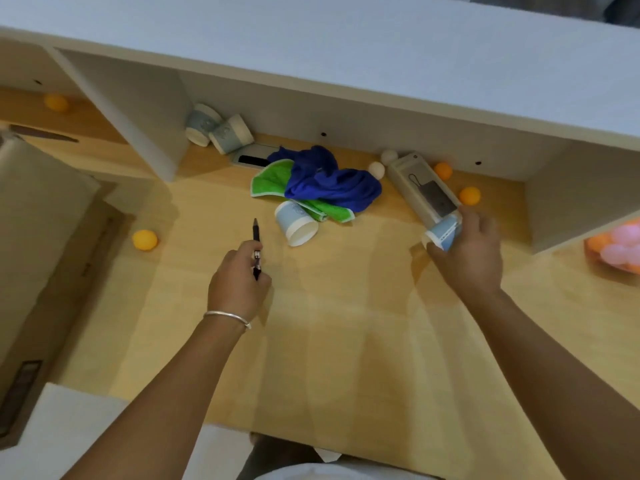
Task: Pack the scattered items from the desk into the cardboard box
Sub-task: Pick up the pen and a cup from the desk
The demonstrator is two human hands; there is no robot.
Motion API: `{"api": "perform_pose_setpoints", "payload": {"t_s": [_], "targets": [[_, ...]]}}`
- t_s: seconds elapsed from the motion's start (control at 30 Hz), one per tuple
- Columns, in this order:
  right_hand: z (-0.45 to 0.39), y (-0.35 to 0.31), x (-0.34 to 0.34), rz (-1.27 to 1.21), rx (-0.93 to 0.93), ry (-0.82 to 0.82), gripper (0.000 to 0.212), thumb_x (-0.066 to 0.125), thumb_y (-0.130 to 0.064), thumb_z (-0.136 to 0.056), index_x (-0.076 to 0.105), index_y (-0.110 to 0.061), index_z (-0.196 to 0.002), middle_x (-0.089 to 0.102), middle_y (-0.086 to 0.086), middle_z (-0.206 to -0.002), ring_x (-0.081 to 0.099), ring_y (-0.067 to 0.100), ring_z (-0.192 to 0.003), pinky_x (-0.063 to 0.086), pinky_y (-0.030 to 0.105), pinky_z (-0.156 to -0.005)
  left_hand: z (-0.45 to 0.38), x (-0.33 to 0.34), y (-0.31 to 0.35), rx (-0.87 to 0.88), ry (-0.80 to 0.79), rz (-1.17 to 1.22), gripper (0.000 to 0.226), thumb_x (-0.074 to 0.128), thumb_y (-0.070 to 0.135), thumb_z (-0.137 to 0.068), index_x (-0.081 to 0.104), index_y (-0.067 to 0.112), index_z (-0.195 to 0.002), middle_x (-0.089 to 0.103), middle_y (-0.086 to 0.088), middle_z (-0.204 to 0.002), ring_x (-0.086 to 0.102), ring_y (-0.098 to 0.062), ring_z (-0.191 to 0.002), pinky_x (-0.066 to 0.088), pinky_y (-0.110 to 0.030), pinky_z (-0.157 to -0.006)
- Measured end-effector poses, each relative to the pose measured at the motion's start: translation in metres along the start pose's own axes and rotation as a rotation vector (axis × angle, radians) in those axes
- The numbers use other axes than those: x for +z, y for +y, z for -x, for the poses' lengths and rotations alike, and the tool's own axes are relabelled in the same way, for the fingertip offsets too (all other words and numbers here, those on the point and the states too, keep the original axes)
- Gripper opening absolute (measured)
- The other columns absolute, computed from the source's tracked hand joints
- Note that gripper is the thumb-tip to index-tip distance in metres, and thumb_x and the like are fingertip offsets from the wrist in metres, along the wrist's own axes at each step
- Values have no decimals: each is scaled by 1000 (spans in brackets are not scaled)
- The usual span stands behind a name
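Here, hands grip pen and, seemingly, cup.

Single head-worn wide-angle view, steeply forward and down, close over the desk.

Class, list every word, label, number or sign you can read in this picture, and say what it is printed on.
None can be read.
White product box: a device is pictured on it, any print too blurred.
Blue paper cups: faint marks, illegible.
Cardboard box: dark label at its lower edge, too blurred.
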State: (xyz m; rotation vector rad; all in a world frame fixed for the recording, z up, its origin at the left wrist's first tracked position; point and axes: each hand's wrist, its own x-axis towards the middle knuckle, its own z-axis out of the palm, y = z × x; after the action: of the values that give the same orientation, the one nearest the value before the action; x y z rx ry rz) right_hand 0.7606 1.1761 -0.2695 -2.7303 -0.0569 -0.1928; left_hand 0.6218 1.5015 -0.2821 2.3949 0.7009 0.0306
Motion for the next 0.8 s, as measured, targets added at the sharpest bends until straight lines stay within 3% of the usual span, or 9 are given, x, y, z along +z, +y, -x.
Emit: {"api": "perform_pose_setpoints", "payload": {"t_s": [0.13, 0.3, 0.53, 0.8], "targets": [[28, -83, 14, -76, -78, -22, 78, 79, -29, -70, 38, -19, -136, 42, 12, -136, 44, 31, -121, 50, 47, -88, 1, -41, -16, 68, 39, 49, 44, 62, 10, -78, 56, 24, -119, 57, -3, -95, 61, -26, -76, 50, -36, -67], [52, -188, 26, -158, -199, -72, 77, 75, -34, -74, 38, -20, -140, 41, 5, -135, 43, 25, -120, 46, 40, -90, 1, -104, -39, 119, 123, 92, 45, 61, 11, -78, 55, 28, -119, 57, 2, -96, 61, -21, -77, 52, -39, -68], [82, -337, 13, -322, -436, -94, 75, 74, -40, -74, 39, -24, -139, 39, -1, -135, 41, 17, -120, 45, 34, -94, 21, -215, -73, 182, 366, 190, 41, 65, 11, -75, 57, 30, -111, 57, 6, -88, 56, -12, -76, 51, -38, -72], [125, -502, 4, -502, -728, -156, 77, 73, -50, -75, 38, -25, -139, 41, -3, -133, 42, 12, -119, 41, 26, -92, 59, -320, -147, 42, 605, 201, 39, 65, 11, -77, 58, 27, -112, 59, 3, -90, 56, -7, -70, 48, -30, -71]]}}
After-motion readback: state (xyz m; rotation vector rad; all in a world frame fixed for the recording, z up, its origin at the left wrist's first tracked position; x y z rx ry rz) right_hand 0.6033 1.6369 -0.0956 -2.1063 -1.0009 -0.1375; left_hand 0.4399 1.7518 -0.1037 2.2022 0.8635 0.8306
